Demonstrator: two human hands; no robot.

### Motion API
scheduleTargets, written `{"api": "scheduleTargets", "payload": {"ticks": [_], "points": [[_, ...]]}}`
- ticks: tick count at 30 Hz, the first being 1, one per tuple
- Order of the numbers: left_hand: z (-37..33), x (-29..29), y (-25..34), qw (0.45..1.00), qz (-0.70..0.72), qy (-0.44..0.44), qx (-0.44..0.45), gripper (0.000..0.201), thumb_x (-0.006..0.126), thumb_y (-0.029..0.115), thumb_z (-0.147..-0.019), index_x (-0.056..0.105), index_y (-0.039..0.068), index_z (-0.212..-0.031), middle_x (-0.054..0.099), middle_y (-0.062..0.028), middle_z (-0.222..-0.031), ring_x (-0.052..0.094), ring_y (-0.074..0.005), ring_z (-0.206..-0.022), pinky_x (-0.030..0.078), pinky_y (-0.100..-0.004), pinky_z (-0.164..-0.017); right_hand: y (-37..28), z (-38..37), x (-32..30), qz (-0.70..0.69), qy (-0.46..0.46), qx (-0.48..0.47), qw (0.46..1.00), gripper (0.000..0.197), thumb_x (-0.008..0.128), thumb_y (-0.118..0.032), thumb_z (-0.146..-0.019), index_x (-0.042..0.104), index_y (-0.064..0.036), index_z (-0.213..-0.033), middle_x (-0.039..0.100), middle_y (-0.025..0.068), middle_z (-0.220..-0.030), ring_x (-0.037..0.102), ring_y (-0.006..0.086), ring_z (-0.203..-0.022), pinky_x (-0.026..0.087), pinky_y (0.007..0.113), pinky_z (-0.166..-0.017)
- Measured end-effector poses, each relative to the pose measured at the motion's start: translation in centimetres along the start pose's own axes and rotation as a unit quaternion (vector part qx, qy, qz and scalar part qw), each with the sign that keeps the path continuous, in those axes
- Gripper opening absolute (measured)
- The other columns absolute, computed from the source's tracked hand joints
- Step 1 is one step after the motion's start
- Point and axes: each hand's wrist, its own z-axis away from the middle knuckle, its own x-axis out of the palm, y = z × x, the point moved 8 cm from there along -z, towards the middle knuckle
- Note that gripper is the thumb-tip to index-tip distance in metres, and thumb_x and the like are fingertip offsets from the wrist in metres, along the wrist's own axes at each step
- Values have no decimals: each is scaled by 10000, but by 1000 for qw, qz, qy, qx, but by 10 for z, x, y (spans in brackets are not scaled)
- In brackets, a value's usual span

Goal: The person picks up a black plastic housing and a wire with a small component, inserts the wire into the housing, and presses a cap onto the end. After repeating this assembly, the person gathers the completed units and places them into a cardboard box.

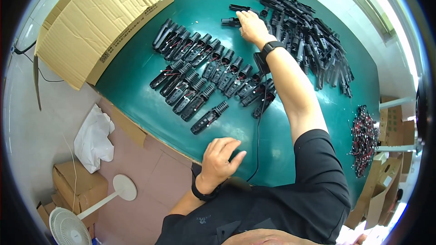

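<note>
In the head view, a black casing (228,22) lies at the right hand's (252,28) fingertips on the counter (284,154); whether they grip it, I cannot tell. The left hand (219,163), thumb spread wide, hovers near a wired casing (209,118).

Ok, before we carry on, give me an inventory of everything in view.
Table: one, green, centre.
Wired parts: over a dozen, black, loose rows mid-table.
Parts pile: uncountable, black, table's far right.
Loose part: one, black, by the right hand's fingers.
Wire heap: one, red and black, right edge.
Cable: one, black, below the right wrist.
Large carton: one, brown, upper left.
Bag: one, white, left floor.
Lower cartons: several, brown, lower left.
Fan: one, whitish, lower left.
Right-side cartons: several, brown, beyond the table.
Wristbands: two, black, one per wrist.
Left hand: one, bare, near table edge.
Right hand: one, bare, far side.
</note>
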Motion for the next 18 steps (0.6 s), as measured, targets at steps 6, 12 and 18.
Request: {"api": "scheduleTargets", "payload": {"ticks": [6,12,18], "points": [[2,-6,-7,999,32,17,-16,320,867,89,-765,735,32,-1051,715,-127,-1042,679,-331,-913,556,-402,-799,23,6,34,36,-262,56,963,403,698,-137,-913,656,-41,-1302,695,193,-1204,672,380,-1143,541,442,-1003],[-4,2,-4,999,47,3,13,342,855,74,-794,722,22,-1105,718,-131,-1042,684,-299,-925,553,-380,-815,7,79,-136,-111,-10,60,992,401,753,-166,-889,687,-51,-1268,724,194,-1096,701,355,-1066,562,439,-933],[20,24,-20,975,183,-49,-115,335,791,172,-948,696,-6,-1215,722,-87,-1068,661,-196,-931,535,-345,-857,-129,234,-256,-305,-22,89,948,422,803,-153,-818,709,-101,-1227,711,139,-944,721,321,-847,584,415,-747]]}}
